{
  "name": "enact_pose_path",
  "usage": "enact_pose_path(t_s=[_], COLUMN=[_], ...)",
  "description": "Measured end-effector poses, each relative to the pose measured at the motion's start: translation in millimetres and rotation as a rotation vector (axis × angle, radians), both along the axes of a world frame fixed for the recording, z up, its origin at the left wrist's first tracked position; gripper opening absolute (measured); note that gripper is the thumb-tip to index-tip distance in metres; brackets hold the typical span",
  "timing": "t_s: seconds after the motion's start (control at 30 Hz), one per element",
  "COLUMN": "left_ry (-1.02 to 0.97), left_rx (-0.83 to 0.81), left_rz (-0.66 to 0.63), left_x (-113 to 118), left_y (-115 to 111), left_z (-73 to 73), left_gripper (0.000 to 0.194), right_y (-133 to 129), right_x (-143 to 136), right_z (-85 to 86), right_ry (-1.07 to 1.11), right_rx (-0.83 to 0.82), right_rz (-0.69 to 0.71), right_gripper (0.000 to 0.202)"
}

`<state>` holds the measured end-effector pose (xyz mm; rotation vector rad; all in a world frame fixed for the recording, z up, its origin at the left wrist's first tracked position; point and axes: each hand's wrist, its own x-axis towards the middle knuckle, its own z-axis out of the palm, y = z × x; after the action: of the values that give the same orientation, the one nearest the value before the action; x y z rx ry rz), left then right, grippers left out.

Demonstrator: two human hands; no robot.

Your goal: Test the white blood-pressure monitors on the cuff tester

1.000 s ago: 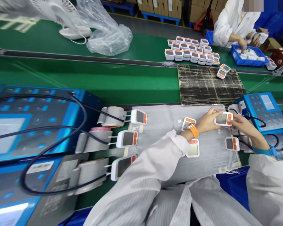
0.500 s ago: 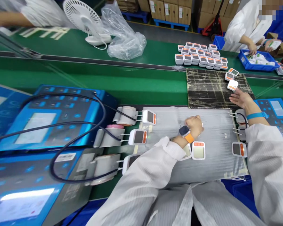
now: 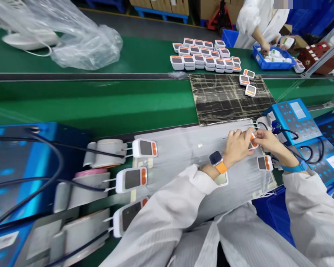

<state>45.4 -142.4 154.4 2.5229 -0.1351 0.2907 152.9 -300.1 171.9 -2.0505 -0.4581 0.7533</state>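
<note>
Between my two hands is a small white device (image 3: pixel 252 142) with orange buttons and a screen, partly covered by fingers. My left hand (image 3: pixel 238 145) grips it from the left, fingers closed. From the right, my right hand (image 3: pixel 267 141) pinches its other side, close to the prongs at the mat's right edge. Another such device (image 3: pixel 264 163) sits just below, at a right-hand connector. Under my left wrist lies a device with a pale screen (image 3: pixel 222 179), partly hidden. At the left, a device (image 3: pixel 144 148) and two more are on prongs.
A grey mat (image 3: pixel 178 148) covers the work surface. Behind it lies a black taped board (image 3: pixel 225 102) bearing three devices. Rows of devices (image 3: pixel 204 55) stand on the far ledge. Blue testers (image 3: pixel 297 122) flank the mat. A co-worker's hand (image 3: pixel 265 48) reaches into a blue tray (image 3: pixel 278 65).
The view has turned rightward. My right hand has left the device on the black board and come back to the mat. My left hand has moved right, and both now meet at one device.
</note>
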Motion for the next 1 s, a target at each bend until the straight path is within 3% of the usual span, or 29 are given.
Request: enact_pose_path(t_s=[0.1, 0.2, 0.3, 0.4, 0.63, 1.0], left_ry=[0.006, 0.012, -0.006, 0.071, 0.164, 0.130], left_rx=[-0.159, -0.562, -1.029, -1.257, -1.232, -1.226], left_rz=[0.035, 0.128, 0.111, 0.067, -0.006, -0.028], left_x=[15.8, 40.6, 65.7, 79.5, 75.8, 80.1], left_y=[-7.4, -9.7, -8.1, -1.9, 13.6, 10.9], left_z=[-16.9, -41.2, -64.6, -80.1, -90.6, -94.1], left_gripper=[0.084, 0.085, 0.085, 0.080, 0.066, 0.065], right_y=[-7.4, -4.0, 4.2, 8.2, -1.7, 0.8], right_x=[17.5, 42.5, 63.8, 76.0, 81.2, 81.3], right_z=[-9.4, -21.9, -39.0, -54.9, -64.6, -60.3], right_ry=[-0.045, -0.466, -0.926, -1.061, -1.025, -1.010], right_rx=[0.009, -0.078, -0.339, -0.521, -0.315, -0.417], right_rz=[-0.071, -0.099, 0.172, 0.381, 0.361, 0.373], right_gripper=[0.021, 0.027, 0.027, 0.028, 0.022, 0.022])
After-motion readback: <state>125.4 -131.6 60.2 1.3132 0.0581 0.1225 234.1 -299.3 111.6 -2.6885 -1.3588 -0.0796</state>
